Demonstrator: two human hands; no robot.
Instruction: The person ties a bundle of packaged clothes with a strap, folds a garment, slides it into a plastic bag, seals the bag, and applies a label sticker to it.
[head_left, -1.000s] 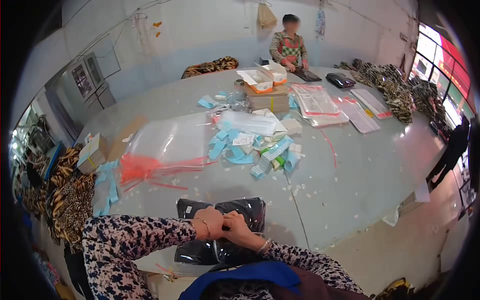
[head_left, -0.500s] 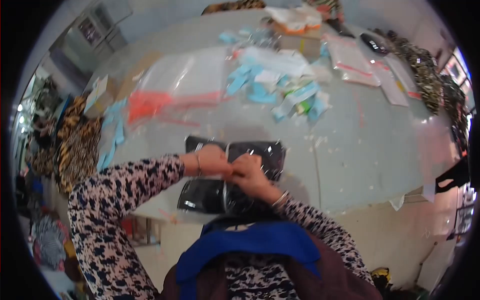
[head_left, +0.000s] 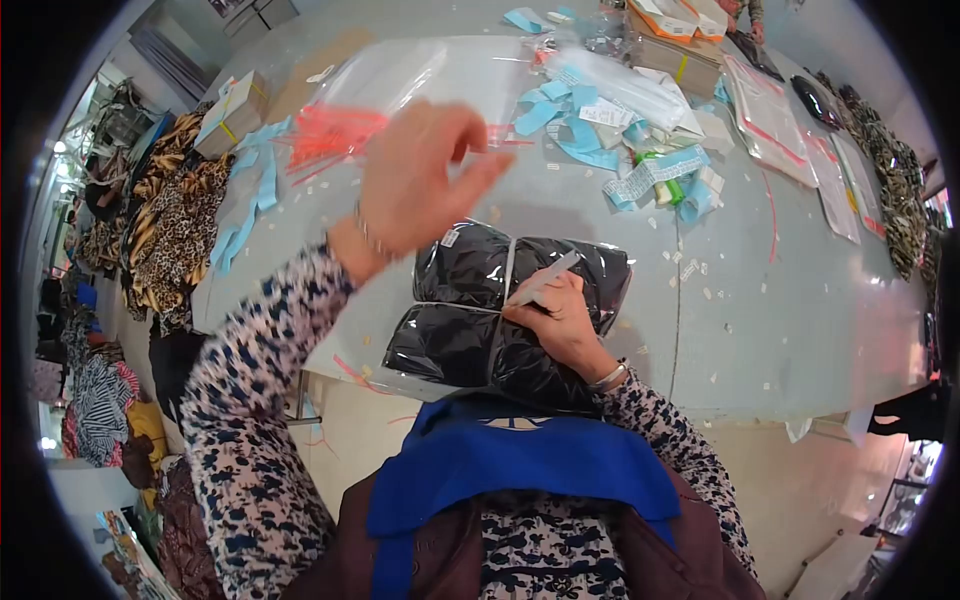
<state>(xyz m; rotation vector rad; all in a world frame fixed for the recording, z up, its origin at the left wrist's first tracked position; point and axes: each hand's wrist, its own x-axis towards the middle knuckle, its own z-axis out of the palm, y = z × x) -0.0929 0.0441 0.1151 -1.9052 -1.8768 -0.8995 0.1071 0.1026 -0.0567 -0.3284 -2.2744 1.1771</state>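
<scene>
Bundle [head_left: 445, 335], black and wrapped in shiny clear plastic, lies at the near edge of the grey table [head_left: 740, 320]; take it as the centre of the clock, with 12 at the far side. A white band [head_left: 511, 262] runs over it both ways and crosses near its middle, and a small pale label [head_left: 450, 238] shows at its 10 o'clock corner.

The right hand [head_left: 560, 320] rests on the bundle just beside the crossing, thumb and fingers pinching a pale strip [head_left: 558, 275] whose free end points toward 1 o'clock. Whether the strip joins the band is hidden by the fingers.

The left hand [head_left: 420, 180] is raised toward 11 o'clock, apart from the bundle, its fingers loosely curved and the thumb parted from them; it is blurred.

Beyond the left hand, at 11 o'clock, lie clear plastic sheets [head_left: 400, 75], with red strips [head_left: 330, 140] at their near side. Blue paper scraps [head_left: 590, 150] are heaped at 1 o'clock, a stack of plastic bags [head_left: 775, 130] lies at 2, and a box [head_left: 232, 112] stands at 10.
</scene>
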